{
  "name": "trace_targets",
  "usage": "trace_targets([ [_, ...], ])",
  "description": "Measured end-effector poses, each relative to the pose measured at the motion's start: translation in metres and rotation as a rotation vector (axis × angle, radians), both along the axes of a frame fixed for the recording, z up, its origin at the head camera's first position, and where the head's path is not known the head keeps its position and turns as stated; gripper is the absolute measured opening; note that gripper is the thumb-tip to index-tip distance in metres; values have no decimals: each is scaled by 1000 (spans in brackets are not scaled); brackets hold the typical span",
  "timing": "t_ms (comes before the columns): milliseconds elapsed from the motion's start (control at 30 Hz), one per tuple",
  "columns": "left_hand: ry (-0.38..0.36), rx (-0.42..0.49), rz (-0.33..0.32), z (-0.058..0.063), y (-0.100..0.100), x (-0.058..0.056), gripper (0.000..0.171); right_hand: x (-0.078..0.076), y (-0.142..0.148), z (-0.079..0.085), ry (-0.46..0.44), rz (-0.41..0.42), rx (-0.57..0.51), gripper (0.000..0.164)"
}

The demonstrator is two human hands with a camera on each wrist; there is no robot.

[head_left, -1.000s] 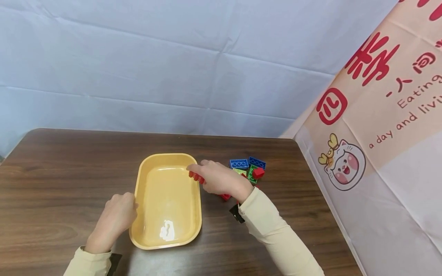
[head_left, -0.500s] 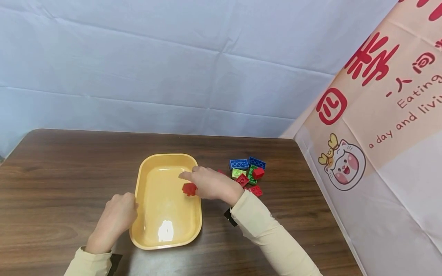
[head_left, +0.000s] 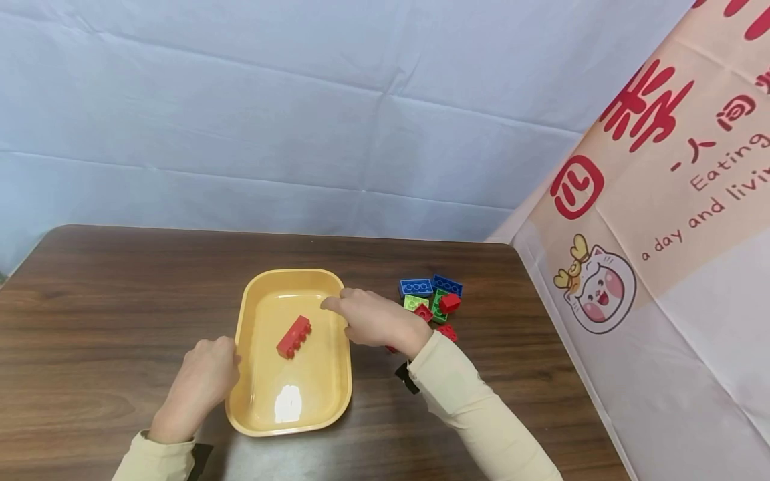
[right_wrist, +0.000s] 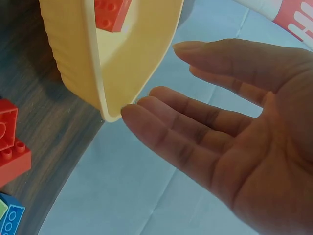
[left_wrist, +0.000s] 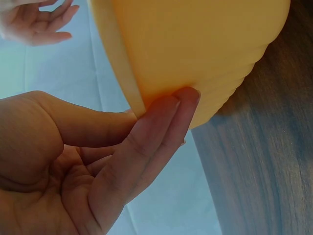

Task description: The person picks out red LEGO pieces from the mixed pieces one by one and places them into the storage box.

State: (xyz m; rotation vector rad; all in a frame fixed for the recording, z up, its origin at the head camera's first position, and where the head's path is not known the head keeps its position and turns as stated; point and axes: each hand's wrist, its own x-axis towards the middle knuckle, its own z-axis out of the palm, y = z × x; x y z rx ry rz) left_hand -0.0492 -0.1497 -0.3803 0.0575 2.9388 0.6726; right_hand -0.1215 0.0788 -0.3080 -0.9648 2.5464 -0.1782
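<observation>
A yellow tray (head_left: pixel 337 374) stands on the dark wooden bench (head_left: pixel 120 287), a little left of the middle. Inside the tray lies one long red brick (head_left: pixel 293 336), turned diagonal, in the far half of the tray, with its studs up. No hand touches the brick.

The left hand (head_left: pixel 201 381) is at the left side of the tray. In the left wrist view its fingers (left_wrist: pixel 161 132) lie straight against the outer wall of the tray, under the rim, and the thumb is on the other side of the rim, so the hand pinches the edge lightly.

The right hand (head_left: pixel 369 319) is above the right rim of the tray, at its far end. In the right wrist view the fingers (right_wrist: pixel 171 137) are spread and relaxed, the palm is bare, and it holds nothing. The fingertips are just beside the rim; I cannot tell if they touch it.

Right of the tray, on the bench, is a small heap of bricks: two blue bricks (head_left: pixel 416 286) at the far side, green bricks (head_left: pixel 438 308) in the middle, and some small red bricks (head_left: pixel 449 302) among them and nearer. The right hand covers part of this heap.

Behind the bench hangs a pale blue cloth (head_left: pixel 301 113), and at the right a peach banner (head_left: pixel 662 220) with red signs and a cartoon cat.
</observation>
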Motion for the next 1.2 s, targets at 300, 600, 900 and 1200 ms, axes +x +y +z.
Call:
trace_targets([
  [300,-21,-8,1,-1,1,-1,14,-2,8,-1,10,8,12,46],
  [600,-37,-6,7,-1,1,-1,14,-7,25,-3,2,-38,9,46],
  [900,-48,4,10,-1,0,-1,14,-13,52,-1,-24,-136,-11,47],
  [1200,-41,1,9,1,1,1,15,-20,85,3,-6,-189,-12,46],
])
